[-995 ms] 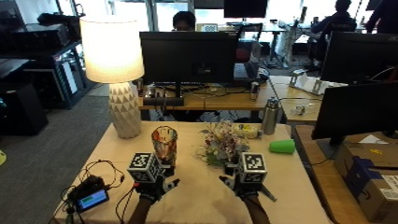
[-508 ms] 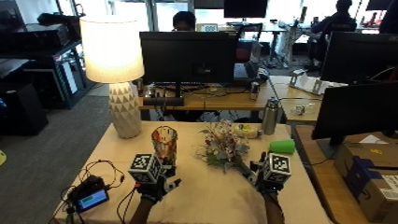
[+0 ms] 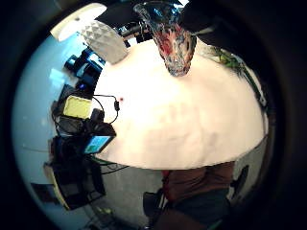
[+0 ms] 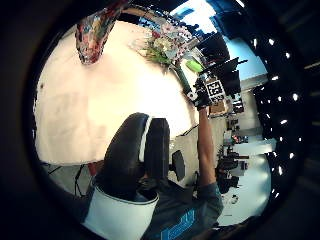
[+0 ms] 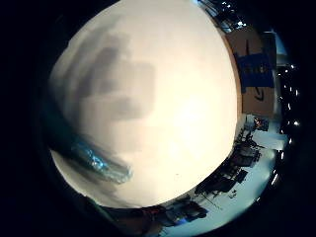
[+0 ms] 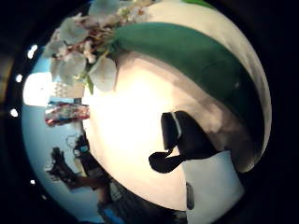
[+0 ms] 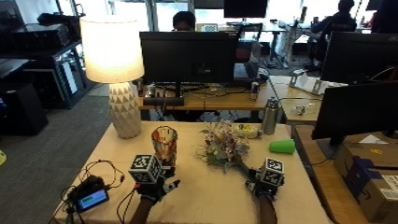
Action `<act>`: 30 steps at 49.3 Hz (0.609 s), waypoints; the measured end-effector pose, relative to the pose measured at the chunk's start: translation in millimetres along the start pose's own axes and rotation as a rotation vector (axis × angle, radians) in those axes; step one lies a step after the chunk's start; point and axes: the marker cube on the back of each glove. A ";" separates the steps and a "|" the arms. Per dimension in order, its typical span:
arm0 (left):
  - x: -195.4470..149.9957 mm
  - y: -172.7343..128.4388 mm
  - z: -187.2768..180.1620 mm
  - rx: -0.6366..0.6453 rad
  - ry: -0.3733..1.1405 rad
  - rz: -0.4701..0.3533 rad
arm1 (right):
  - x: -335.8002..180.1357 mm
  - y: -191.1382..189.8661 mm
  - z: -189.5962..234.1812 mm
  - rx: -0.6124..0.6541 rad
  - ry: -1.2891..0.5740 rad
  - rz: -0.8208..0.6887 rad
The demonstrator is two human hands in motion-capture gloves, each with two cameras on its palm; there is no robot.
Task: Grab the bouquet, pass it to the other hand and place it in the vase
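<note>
A bouquet [image 7: 222, 148] of pale flowers lies on the cream table [image 7: 205, 203], its green-wrapped stem pointing toward me. The patterned glass vase [image 7: 164, 144] stands upright to its left. My right hand [image 7: 264, 179] is at the stem's near end, and the green wrap [image 6: 201, 60] fills much of its palm view. The thumb [image 6: 182, 140] shows apart from the wrap, so I see no grip. My left hand [image 7: 152, 184] rests on the table just in front of the vase [image 3: 175, 43], fingers spread and holding nothing.
A lit lamp [image 7: 118, 70] stands at the table's back left. A green cup [image 7: 283, 146] lies right of the bouquet, and a metal bottle [image 7: 270, 116] stands behind it. A small screen device [image 7: 92, 198] with cables sits at the front left edge.
My right hand has moved right and then forward, from the table's middle to the bouquet's stem end. The left hand, vase and bouquet have stayed put.
</note>
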 end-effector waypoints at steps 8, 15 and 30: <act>-2.6 -2.4 6.7 -0.006 0.000 -0.002 | -7.9 7.5 -2.2 0.006 -0.005 0.046; -3.3 -2.3 8.6 -0.015 0.003 -0.008 | -13.6 14.0 -10.7 0.094 0.090 0.062; -3.9 -0.9 5.1 -0.006 0.009 -0.017 | -17.1 2.2 -18.8 0.400 0.226 0.087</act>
